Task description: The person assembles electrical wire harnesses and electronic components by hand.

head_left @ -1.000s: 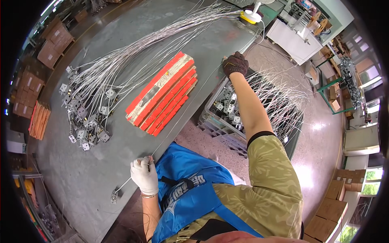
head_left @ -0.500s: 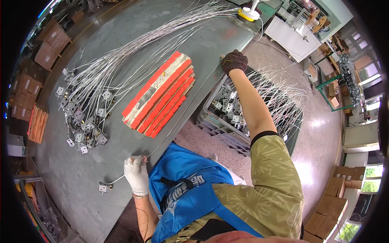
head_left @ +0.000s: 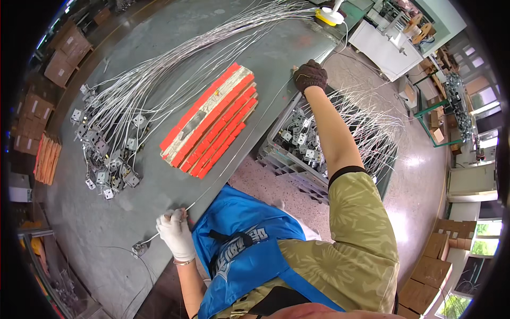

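A thin grey-white cable [head_left: 238, 154] stretches along the near edge of the grey table [head_left: 125, 220], between my two hands. My left hand [head_left: 176, 234], in a white glove, is closed around the cable close to its lower end. Past that hand, a short white length of cable leads to a small metal fitting [head_left: 139, 248] on the tabletop. My right hand [head_left: 310, 76], in a dark knitted glove, is closed on the cable at the table's far right edge; its fingertips are mostly hidden.
Red-edged wooden blocks [head_left: 210, 125] sit mid-table. Behind them runs a bundle of white cables [head_left: 175, 56] ending in metal fittings [head_left: 101, 143]. A grey crate [head_left: 289, 173] of similar fittings and wires stands beside the table, under my right arm. A yellow-and-white device [head_left: 329, 17] is at the far corner.
My left hand has shifted slightly left along with the cable. My right hand has moved a little to the right. The fitting has turned, and thin dark strands now show near it.
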Tool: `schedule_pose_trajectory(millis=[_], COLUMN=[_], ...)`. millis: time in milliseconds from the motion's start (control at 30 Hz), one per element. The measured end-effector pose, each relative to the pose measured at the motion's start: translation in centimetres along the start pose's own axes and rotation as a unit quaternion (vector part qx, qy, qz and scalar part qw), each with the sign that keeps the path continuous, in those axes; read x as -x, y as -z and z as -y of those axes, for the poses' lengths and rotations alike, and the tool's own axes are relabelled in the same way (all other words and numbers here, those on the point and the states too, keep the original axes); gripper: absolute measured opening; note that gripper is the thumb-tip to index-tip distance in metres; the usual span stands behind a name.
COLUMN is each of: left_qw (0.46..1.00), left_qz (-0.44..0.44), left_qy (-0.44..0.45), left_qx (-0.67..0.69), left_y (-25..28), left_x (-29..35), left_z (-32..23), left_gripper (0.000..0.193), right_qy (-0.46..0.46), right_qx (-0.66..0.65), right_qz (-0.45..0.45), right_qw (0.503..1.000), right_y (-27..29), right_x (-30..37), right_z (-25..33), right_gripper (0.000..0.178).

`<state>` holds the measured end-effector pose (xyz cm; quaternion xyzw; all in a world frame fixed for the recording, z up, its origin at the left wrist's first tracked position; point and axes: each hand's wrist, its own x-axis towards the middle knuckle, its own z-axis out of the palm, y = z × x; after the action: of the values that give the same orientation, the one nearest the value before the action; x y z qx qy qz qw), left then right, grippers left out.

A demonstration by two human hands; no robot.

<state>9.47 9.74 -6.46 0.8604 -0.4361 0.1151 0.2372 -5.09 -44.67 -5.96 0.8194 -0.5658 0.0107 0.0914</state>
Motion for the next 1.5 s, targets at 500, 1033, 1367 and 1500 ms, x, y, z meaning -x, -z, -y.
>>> schedule_pose_trajectory(millis=[500, 1033, 1367, 1500], left_qw=[0.998, 0.997, 0.993, 0.991], left_qz=[0.031, 0.047, 0.065, 0.057], left_qy=[0.018, 0.039, 0.079, 0.113], left_qx=[0.045, 0.051, 0.065, 0.034], left_y=[1.5, 2.6, 4.5, 4.2], left_x=[2.1, 2.5, 2.7, 4.3], left_z=[0.7, 1.2, 1.7, 1.8], left_gripper=[0.010, 0.013, 0.010, 0.011], right_qy=[0.009, -0.019, 0.020, 0.103], right_qx=[0.005, -0.010, 0.035, 0.150], right_qz=[-0.021, -0.006, 0.080, 0.091], right_qw=[1.000, 1.000, 0.996, 0.979], right_y=[-1.5, -1.0, -6.4, -5.7], right_x=[-0.9, -0.6, -6.8, -6.6], right_z=[-0.5, -0.4, -4.7, -2.8], right_gripper=[0.052, 0.050, 0.052, 0.060])
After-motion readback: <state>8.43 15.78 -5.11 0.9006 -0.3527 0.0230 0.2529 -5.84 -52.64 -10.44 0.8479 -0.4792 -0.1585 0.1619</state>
